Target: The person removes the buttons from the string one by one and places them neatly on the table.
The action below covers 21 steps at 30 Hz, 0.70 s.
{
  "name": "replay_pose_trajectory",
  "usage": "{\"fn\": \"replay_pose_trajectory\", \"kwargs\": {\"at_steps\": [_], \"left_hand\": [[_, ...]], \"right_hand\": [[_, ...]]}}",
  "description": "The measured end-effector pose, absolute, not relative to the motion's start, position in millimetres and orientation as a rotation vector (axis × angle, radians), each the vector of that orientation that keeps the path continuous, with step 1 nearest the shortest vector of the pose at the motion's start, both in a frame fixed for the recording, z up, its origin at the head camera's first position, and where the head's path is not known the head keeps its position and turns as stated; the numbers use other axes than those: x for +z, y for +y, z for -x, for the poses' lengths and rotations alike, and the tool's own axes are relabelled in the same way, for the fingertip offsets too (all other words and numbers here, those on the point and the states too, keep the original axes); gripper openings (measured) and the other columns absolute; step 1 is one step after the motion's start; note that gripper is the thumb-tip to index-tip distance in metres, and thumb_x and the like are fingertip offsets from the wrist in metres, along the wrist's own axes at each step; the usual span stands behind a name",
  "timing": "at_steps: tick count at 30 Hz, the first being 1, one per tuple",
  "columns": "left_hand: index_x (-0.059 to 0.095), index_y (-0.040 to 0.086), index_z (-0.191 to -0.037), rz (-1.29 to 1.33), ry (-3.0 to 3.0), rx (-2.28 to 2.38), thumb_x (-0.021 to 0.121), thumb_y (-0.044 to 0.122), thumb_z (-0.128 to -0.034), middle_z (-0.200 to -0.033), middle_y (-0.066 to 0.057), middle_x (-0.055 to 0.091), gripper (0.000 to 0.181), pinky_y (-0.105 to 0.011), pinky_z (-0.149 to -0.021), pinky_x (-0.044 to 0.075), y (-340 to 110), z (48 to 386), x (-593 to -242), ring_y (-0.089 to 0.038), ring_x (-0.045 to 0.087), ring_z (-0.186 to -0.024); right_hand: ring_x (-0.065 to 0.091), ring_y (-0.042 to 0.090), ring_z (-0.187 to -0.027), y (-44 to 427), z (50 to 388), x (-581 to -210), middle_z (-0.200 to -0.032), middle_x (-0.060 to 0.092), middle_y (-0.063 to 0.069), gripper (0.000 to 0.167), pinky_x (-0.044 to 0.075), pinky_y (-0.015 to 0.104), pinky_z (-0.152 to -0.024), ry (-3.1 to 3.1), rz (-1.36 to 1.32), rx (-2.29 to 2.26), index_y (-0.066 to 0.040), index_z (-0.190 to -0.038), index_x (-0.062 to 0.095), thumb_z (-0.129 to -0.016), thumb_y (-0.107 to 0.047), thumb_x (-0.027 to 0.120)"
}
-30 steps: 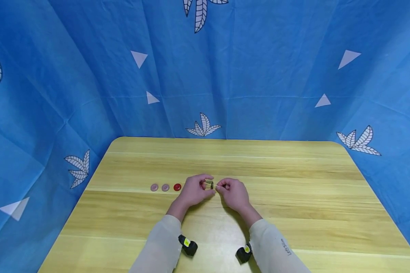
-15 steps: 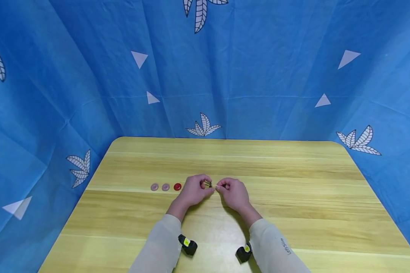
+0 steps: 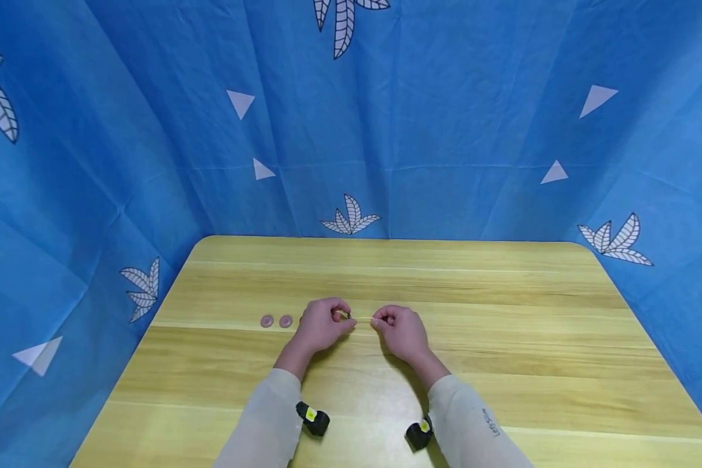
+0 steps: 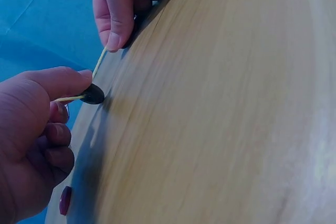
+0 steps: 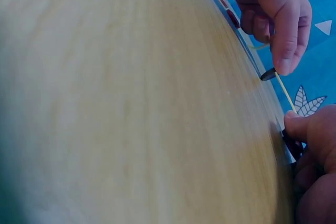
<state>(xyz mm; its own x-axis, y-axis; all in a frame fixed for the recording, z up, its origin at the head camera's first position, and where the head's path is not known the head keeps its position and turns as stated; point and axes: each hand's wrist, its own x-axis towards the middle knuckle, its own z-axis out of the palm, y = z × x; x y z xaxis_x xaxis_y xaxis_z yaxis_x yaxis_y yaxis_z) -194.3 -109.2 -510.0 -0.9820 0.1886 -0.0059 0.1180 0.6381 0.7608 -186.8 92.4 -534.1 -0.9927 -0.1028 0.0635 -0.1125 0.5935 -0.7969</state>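
Observation:
Near the middle of the table, my left hand [image 3: 322,325] pinches a dark button [image 4: 93,94] between thumb and fingertips. A thin yellow string [image 4: 98,64] passes at the button and runs taut to my right hand [image 3: 402,333], whose thumb and forefinger pinch it. Beneath the right fingers, in the right wrist view, a dark disc-like piece [image 5: 292,145] is partly covered; whether it is held or lies on the table I cannot tell. A red button [image 4: 65,200] lies below my left hand, almost wholly hidden in the head view.
Two pinkish buttons [image 3: 285,321] lie in a row left of my left hand. The wooden table [image 3: 503,312] reaches back to a blue patterned curtain [image 3: 444,130], which also hangs at both sides.
My left hand has moved left with the dark button, and more string now shows between the hands. It now nearly covers the red button. The right hand has stayed almost still.

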Motion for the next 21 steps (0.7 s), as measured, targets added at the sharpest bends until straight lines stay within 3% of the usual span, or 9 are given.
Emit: {"fn": "replay_pose_trajectory", "kwargs": {"at_steps": [11, 17, 21], "left_hand": [[0.071, 0.018, -0.115, -0.274, 2.808, 1.107, 0.084, 0.026, -0.0824, -0.065, 0.001, 0.049, 0.036, -0.03, -0.052, 0.035, -109.6, 197.2, -517.0, -0.015, 0.045, -0.057], [0.072, 0.021, -0.114, -0.281, 2.805, 1.066, 0.084, 0.025, -0.0826, -0.069, 0.002, 0.053, 0.034, -0.03, -0.055, 0.038, -109.5, 198.8, -516.4, -0.015, 0.049, -0.063], [0.072, 0.02, -0.112, -0.28, 2.807, 1.068, 0.083, 0.024, -0.083, -0.065, 0.003, 0.051, 0.032, -0.029, -0.053, 0.035, -109.2, 198.6, -516.7, -0.014, 0.046, -0.058]], "right_hand": [[0.047, 0.012, -0.057, 92.7, 186.6, -533.7, -0.062, 0.053, -0.008, 0.009, 0.041, 0.033, -0.06, -2.779, -0.211, 1.406, -0.017, -0.083, 0.071, -0.091, -0.017, 0.075], [0.046, 0.011, -0.056, 93.0, 187.7, -535.5, -0.061, 0.051, -0.007, 0.01, 0.04, 0.032, -0.059, -2.776, -0.22, 1.395, -0.018, -0.083, 0.071, -0.092, -0.017, 0.075], [0.045, 0.011, -0.056, 93.4, 188.2, -536.0, -0.061, 0.05, -0.007, 0.01, 0.04, 0.032, -0.059, -2.778, -0.218, 1.397, -0.018, -0.083, 0.071, -0.092, -0.018, 0.074]]}}
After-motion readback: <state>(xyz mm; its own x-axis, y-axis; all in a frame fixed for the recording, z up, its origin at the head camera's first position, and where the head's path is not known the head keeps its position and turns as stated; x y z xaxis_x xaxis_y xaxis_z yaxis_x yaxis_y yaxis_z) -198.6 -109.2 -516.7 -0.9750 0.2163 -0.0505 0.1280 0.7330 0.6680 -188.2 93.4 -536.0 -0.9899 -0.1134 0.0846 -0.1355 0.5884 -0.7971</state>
